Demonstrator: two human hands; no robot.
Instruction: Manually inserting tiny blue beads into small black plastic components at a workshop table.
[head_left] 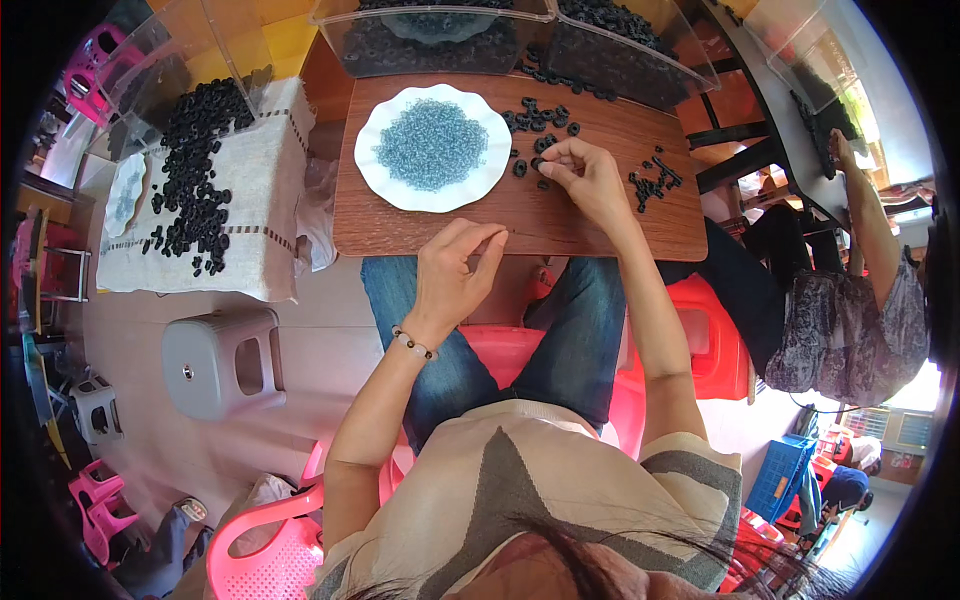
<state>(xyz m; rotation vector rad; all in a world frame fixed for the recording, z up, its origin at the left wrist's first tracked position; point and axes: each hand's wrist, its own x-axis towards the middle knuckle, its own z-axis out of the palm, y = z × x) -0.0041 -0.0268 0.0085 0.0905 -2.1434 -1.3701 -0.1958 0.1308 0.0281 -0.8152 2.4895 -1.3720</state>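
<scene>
Clearly the small black rings scattered on the wooden surface beside the white plate of blue beads look light, stiff and easy to fumble; best pinched by the rim. Right hand pinches narrowly over one ring. Left hand rests near the surface edge, fingertips together; whether they hold anything I cannot tell.

Small black rings lie scattered flat on the brown wooden board (a loose cluster), just beside a white scalloped plate heaped with blue-grey beads.
</scene>
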